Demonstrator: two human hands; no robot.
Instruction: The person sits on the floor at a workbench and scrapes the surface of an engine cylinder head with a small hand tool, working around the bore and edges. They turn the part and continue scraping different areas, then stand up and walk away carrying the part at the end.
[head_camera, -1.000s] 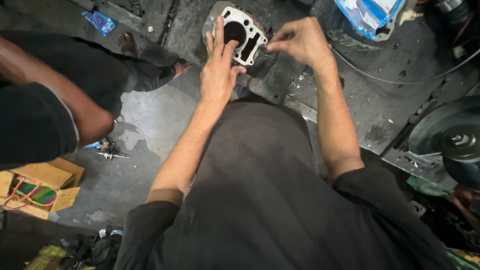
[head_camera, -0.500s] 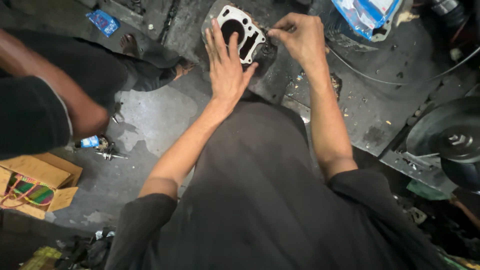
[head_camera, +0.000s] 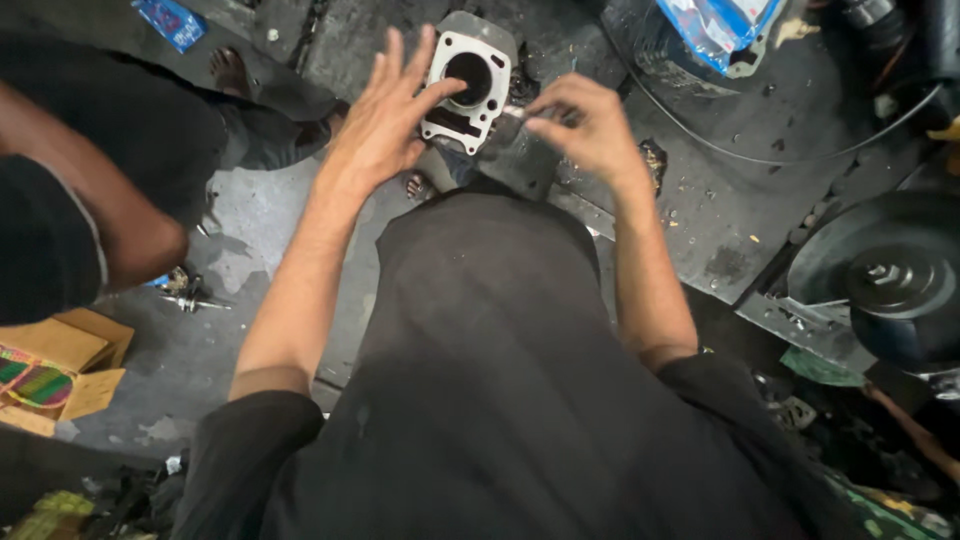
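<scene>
Cylinder block (head_camera: 468, 88) sits on the dark, grimy floor (head_camera: 720, 210) just ahead of the person's knees, bore facing up toward the camera. White gasket face on top, round bore in the middle, smaller slot below it, bolt holes at the corners. Upright like that, the mating face is open to work on from above.

Left hand (head_camera: 385, 125): fingers spread, not closed on anything. Thumb and index tip lie on the block's left edge and top face near the bore. Reads as a steadying hand, pressing down so the block doesn't slide, not a grip.

Right hand (head_camera: 590, 125): fingers pinched together just right of the block, close to its right edge. Looks like a small, shiny piece is in the pinch, but it's blurred, so I can't tell what it is or whether it touches the block. Hands are apart, one each side of the block.

Around it:
- Second person (head_camera: 90, 190) at left in dark clothes, forearm bent, bare foot (head_camera: 228, 70) on the floor near the top. Not touching the block.
- Spark plug (head_camera: 190, 297) and small bits on the floor by that person's arm.
- Open cardboard box (head_camera: 55, 365) at far left, well away.
- Blue packet (head_camera: 172, 20) top left, blue-and-white bag (head_camera: 722, 30) top right.
- Cable (head_camera: 780, 155) curves across the floor on the right.
- Dark round wheel part (head_camera: 890, 280) at right edge, well apart from the hands.
</scene>
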